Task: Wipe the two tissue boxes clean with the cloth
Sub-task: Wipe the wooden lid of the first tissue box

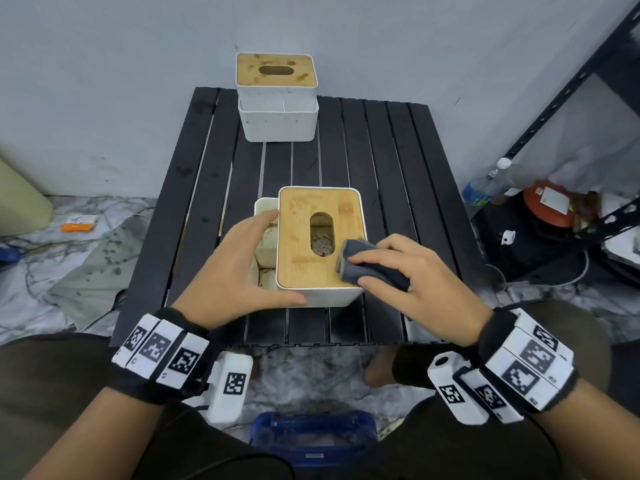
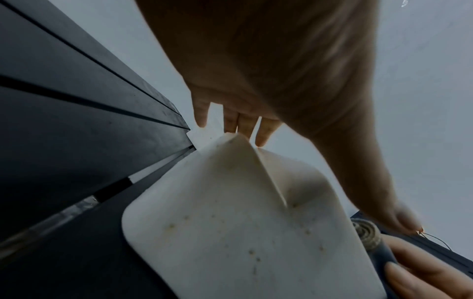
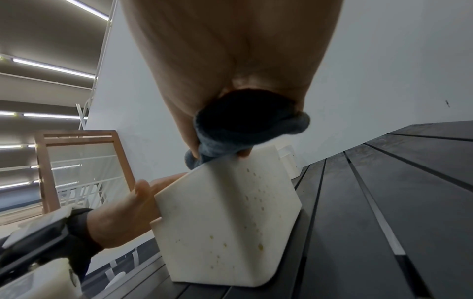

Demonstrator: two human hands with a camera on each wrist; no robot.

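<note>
The near tissue box (image 1: 322,292), white with a bamboo lid (image 1: 298,237), stands on the black slatted table (image 1: 381,161). My left hand (image 1: 258,261) holds its left side compartment, fingers over the far rim and thumb on the front wall. My right hand (image 1: 367,271) grips a folded grey cloth (image 1: 349,258) pressed on the lid's near right corner. The left wrist view shows the spotted white wall (image 2: 243,232). In the right wrist view the cloth (image 3: 243,129) sits at the box's (image 3: 225,212) top edge. The far tissue box (image 1: 277,95), its lid stained, stands at the table's back edge.
A black metal rack (image 1: 588,81) stands to the right, with a plastic bottle (image 1: 485,188) and clutter at its foot. On the floor to the left lie a grey sheet (image 1: 93,265) and an orange packet (image 1: 78,223). A blue object (image 1: 311,434) lies between my knees.
</note>
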